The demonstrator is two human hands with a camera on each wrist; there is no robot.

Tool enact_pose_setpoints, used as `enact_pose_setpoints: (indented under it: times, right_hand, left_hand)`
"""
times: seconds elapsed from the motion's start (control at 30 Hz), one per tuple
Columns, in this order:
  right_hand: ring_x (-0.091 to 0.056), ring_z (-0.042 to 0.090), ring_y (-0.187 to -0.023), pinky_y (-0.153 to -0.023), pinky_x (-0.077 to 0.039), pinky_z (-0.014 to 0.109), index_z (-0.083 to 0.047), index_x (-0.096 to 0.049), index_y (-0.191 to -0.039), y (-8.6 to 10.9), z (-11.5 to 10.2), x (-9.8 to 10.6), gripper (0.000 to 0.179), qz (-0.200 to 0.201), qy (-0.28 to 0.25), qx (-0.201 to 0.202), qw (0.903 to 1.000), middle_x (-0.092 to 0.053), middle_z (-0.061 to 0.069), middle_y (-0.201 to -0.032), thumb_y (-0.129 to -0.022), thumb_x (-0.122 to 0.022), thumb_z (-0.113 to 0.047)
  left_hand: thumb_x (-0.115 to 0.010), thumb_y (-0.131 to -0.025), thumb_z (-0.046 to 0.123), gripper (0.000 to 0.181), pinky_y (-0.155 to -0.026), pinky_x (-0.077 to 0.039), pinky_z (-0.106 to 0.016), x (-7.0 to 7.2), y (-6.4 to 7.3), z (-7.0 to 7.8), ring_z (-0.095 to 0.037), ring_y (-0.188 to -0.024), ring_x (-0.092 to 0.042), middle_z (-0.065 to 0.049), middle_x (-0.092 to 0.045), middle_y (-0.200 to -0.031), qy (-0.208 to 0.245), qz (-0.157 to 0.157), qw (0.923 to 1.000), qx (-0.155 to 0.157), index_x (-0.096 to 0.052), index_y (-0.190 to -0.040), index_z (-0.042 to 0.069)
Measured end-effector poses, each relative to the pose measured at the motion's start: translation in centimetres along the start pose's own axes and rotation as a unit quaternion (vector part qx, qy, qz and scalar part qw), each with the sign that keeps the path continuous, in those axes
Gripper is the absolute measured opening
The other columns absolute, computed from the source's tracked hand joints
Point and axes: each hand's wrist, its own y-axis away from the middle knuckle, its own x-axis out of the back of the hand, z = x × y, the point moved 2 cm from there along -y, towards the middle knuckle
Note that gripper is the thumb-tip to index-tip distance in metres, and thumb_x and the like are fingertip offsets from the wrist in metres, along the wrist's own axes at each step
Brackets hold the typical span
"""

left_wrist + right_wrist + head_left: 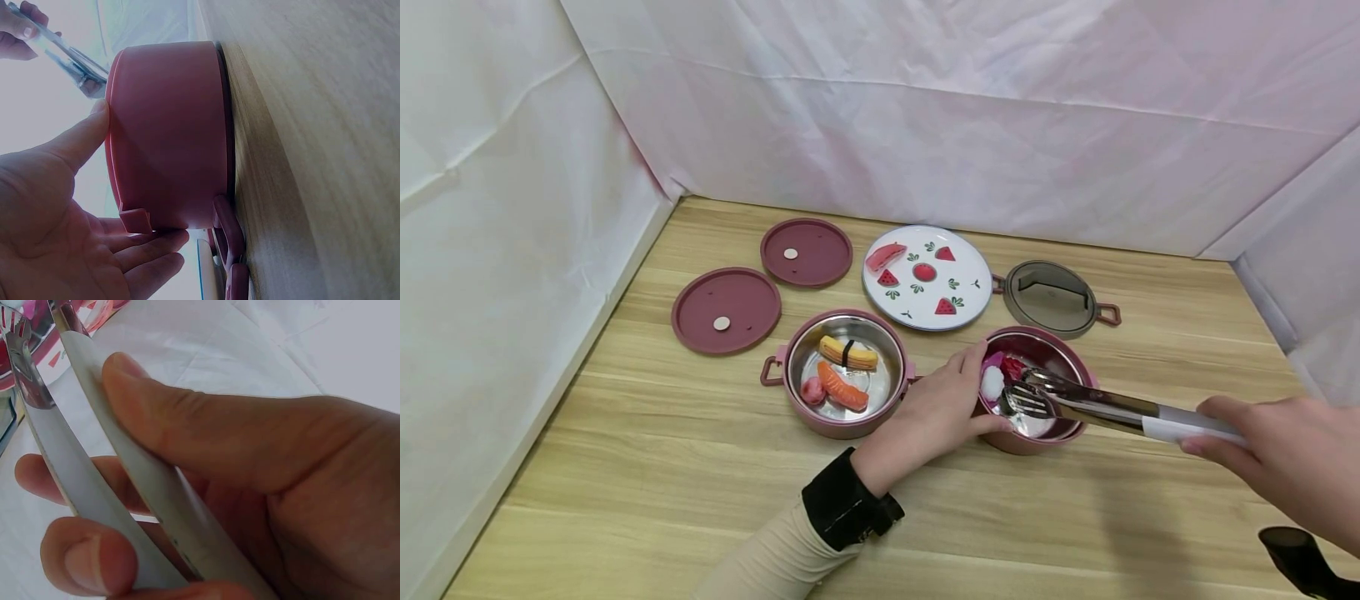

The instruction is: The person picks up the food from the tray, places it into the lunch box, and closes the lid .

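My right hand (1300,458) grips a pair of tongs (1112,410) by its white handles, thumb on one arm and fingers around the other. Their fork-like metal ends reach down into the right-hand dark pink pot (1078,362). Inside that pot lie a white-and-purple toy food piece (992,382) and a red piece (1012,367), beside the tong ends. My left hand (936,408) holds the same pot at its left side, the thumb (94,128) at the rim and the fingers along the wall by a small lug (136,220).
Left of it stands another pot (847,427) with toy sushi and a pink ball. Behind are a white watermelon-print plate (925,304) with a pink piece (886,256), two dark red lids (726,308) and a grey see-through lid (1048,304). White cloth walls (925,125) surround the table.
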Motion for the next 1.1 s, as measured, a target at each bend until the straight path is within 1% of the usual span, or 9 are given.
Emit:
enact_pose_setpoints:
  times: [0.13,0.2,0.37,0.57,0.67,0.77,0.87,0.97,1.1]
  right_hand:
    - [-0.024,0.006,-0.047,-0.047,-0.021,0.025,-0.018,-0.063,-0.082,0.0,0.0,0.0,0.044,0.005,0.002,0.0,1.0,-0.03,-0.012,-0.052,-0.092,-0.053,-0.06]
    - [-0.024,0.006,-0.047,-0.047,-0.02,0.024,-0.016,-0.063,-0.083,0.1,0.1,0.0,0.046,0.018,-0.002,0.003,0.9998,-0.03,-0.013,-0.052,-0.093,-0.053,-0.06]
    - [-0.024,0.004,-0.048,-0.047,-0.02,0.024,-0.014,-0.065,-0.085,-0.1,-0.1,0.2,0.046,0.034,-0.011,0.002,0.9994,-0.032,-0.013,-0.052,-0.093,-0.055,-0.058]
    - [-0.026,0.009,-0.048,-0.047,-0.02,0.027,-0.022,-0.058,-0.078,-0.5,-0.6,0.4,0.035,-0.008,-0.001,-0.009,0.9999,-0.031,-0.011,-0.052,-0.092,-0.059,-0.055]
    - [-0.028,0.011,-0.049,-0.047,-0.021,0.028,-0.022,-0.06,-0.08,-0.6,-0.7,0.6,0.032,-0.02,0.0,-0.011,0.9997,-0.031,-0.011,-0.052,-0.091,-0.061,-0.052]
    - [-0.028,0.011,-0.048,-0.047,-0.021,0.028,-0.021,-0.06,-0.081,-0.6,-0.7,0.6,0.034,-0.028,0.003,-0.015,0.9995,-0.032,-0.01,-0.052,-0.093,-0.059,-0.053]
    - [-0.029,0.011,-0.049,-0.047,-0.022,0.028,-0.015,-0.064,-0.085,-0.7,-0.6,0.6,0.04,-0.008,-0.004,-0.016,0.9998,-0.033,-0.011,-0.052,-0.094,-0.057,-0.053]
    - [-0.032,0.011,-0.049,-0.046,-0.024,0.028,-0.008,-0.066,-0.093,-1.1,-0.5,0.9,0.045,0.035,-0.017,-0.008,0.9992,-0.04,-0.011,-0.053,-0.095,-0.057,-0.052]
    - [-0.034,0.012,-0.05,-0.045,-0.022,0.029,-0.009,-0.063,-0.099,-2.3,-0.7,1.8,0.036,0.078,-0.029,0.002,0.9965,-0.043,-0.009,-0.056,-0.096,-0.062,-0.046]
  left_hand:
    - [-0.069,-0.085,0.059,0.101,-0.105,-0.05,-0.04,0.0,0.0,0.0,-0.02,-0.137,-0.05,-0.006,-0.04,-0.158,0.001,-0.001,1.0,0.001,-0.017,-0.16,0.016]
    - [-0.069,-0.085,0.06,0.101,-0.106,-0.05,-0.04,0.0,0.0,0.0,-0.02,-0.138,-0.05,-0.006,-0.039,-0.158,0.001,-0.002,1.0,0.002,-0.017,-0.16,0.016]
    - [-0.068,-0.085,0.06,0.101,-0.106,-0.05,-0.04,0.0,0.0,0.0,-0.019,-0.139,-0.049,-0.005,-0.038,-0.159,-0.001,-0.004,1.0,0.002,-0.016,-0.16,0.017]
    - [-0.069,-0.085,0.059,0.102,-0.106,-0.05,-0.04,0.0,0.0,0.0,-0.021,-0.138,-0.05,-0.007,-0.04,-0.158,0.0,-0.001,1.0,-0.001,-0.016,-0.16,0.015]
    - [-0.07,-0.084,0.059,0.102,-0.105,-0.05,-0.04,0.0,0.0,0.1,-0.021,-0.137,-0.051,-0.007,-0.04,-0.158,0.0,0.0,1.0,-0.001,-0.016,-0.16,0.015]
    - [-0.069,-0.085,0.059,0.102,-0.105,-0.05,-0.04,0.0,0.0,0.1,-0.021,-0.138,-0.05,-0.007,-0.04,-0.158,0.0,-0.001,1.0,0.0,-0.016,-0.16,0.016]
    - [-0.069,-0.085,0.059,0.101,-0.105,-0.051,-0.04,0.0,0.0,0.1,-0.021,-0.138,-0.05,-0.007,-0.039,-0.158,0.001,-0.004,1.0,0.001,-0.016,-0.16,0.016]
    - [-0.068,-0.085,0.06,0.101,-0.105,-0.051,-0.04,0.1,0.0,0.1,-0.02,-0.138,-0.05,-0.007,-0.039,-0.158,-0.002,-0.006,1.0,0.002,-0.016,-0.16,0.017]
    - [-0.068,-0.086,0.06,0.101,-0.104,-0.051,-0.039,0.1,0.0,0.0,-0.021,-0.137,-0.051,-0.007,-0.039,-0.158,-0.004,-0.006,1.0,0.001,-0.015,-0.16,0.017]
